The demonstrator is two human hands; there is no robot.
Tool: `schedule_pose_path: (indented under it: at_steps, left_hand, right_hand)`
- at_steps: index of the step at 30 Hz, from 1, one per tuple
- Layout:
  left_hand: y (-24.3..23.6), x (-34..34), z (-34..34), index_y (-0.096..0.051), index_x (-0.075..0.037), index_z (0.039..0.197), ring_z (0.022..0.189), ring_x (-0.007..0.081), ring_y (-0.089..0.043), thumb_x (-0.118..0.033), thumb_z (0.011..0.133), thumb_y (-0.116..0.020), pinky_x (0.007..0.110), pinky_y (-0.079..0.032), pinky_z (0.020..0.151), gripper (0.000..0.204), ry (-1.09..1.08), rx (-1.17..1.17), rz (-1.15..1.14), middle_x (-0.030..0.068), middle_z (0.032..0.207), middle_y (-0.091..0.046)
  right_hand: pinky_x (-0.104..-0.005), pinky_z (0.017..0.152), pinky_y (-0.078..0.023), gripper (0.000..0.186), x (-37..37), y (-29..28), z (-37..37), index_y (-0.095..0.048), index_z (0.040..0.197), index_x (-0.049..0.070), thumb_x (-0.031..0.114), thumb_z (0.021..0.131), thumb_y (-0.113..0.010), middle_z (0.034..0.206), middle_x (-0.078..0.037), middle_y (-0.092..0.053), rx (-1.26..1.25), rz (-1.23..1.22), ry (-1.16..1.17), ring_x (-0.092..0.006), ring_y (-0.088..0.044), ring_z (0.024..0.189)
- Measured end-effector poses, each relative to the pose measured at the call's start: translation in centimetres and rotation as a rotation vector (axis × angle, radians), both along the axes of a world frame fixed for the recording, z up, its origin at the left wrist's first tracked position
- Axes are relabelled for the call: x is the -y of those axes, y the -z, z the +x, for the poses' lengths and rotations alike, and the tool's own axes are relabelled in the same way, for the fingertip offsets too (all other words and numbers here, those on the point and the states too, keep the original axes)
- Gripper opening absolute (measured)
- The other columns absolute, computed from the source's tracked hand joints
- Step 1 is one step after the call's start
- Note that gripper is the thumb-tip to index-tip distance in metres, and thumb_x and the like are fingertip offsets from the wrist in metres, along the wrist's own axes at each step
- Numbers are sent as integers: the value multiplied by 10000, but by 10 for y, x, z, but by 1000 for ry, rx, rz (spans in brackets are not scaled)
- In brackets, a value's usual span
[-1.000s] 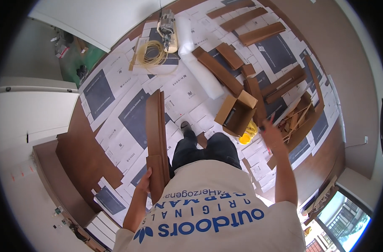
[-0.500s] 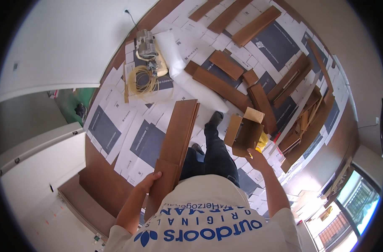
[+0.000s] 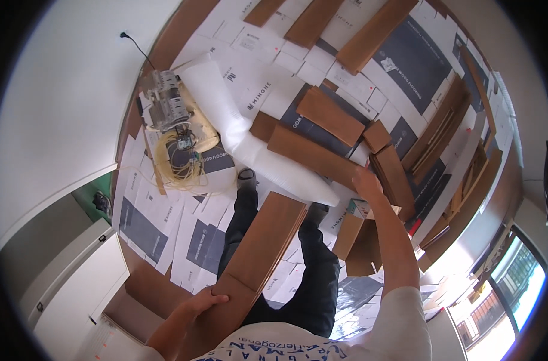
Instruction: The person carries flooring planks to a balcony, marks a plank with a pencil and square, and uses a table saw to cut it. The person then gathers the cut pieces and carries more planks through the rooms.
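Several brown flooring planks lie stacked in my left hand, closed over their near left edge with the thumb on top. The stack slants away from my body, above my legs. My right hand is stretched far forward, at the near end of a long floorboard on the floor. Its fingers look drawn together; a thin reddish tip shows beside them, but what they hold is unclear. Below my right forearm stands an open cardboard box, partly covered by the arm.
An air compressor with a coiled yellowish hose stands at the left. A white foam roll crosses the floor. Loose planks and offcuts lie ahead and to the right. Printed cardboard sheets cover the floor.
My right hand has moved forward from the box, where it held a small pencil-like stick, to the boards. My left hand still holds the planks, now lower in view. My legs have stepped apart.
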State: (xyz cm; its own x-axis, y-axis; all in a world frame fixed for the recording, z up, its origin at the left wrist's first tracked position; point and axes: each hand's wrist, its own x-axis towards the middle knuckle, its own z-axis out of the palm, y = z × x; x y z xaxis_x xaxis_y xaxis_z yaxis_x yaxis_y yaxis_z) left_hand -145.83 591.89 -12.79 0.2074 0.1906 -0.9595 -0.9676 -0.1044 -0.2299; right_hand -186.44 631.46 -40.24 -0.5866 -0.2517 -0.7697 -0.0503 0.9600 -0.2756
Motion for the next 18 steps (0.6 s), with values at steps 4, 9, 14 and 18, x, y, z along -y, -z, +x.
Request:
schedule_pose_path:
  at_steps: [4, 9, 14, 18]
  left_hand:
    - [44, 36, -40, -497, 21, 1402, 1165, 280, -617, -433, 803, -810, 349, -445, 1054, 815, 241, 43, 58, 166, 1281, -651]
    - [84, 69, -68, -506, 31, 1383, 1149, 291, -632, -521, 754, -836, 376, -469, 1034, 900, 269, 221, 136, 181, 1256, -658]
    - [99, 87, -41, -508, 56, 1362, 1129, 303, -648, -577, 721, -839, 374, -500, 995, 960, 275, 195, 169, 205, 1237, -660]
    - [102, 89, -48, -505, 67, 1355, 1128, 306, -648, -608, 714, -831, 369, -507, 983, 986, 192, 189, 219, 211, 1231, -661]
  right_hand:
    - [-474, 1056, -453, 590, 76, 102, -55, -457, 1453, 83, 278, 932, -653, 1420, -204, -525, -152, 123, -51, -384, -510, 1308]
    - [-496, 1146, -344, 775, 108, 234, -131, -357, 1501, 94, 364, 877, -730, 1533, -176, -395, -486, 142, -126, -340, -362, 1435]
    - [-491, 1136, -348, 871, 140, 264, -150, -312, 1522, 104, 413, 843, -762, 1501, -160, -438, -535, 173, -178, -325, -380, 1419]
    - [-481, 1093, -384, 709, 142, 249, -131, -501, 1385, 92, 431, 825, -773, 1374, -154, -530, -458, 172, -130, -327, -476, 1313]
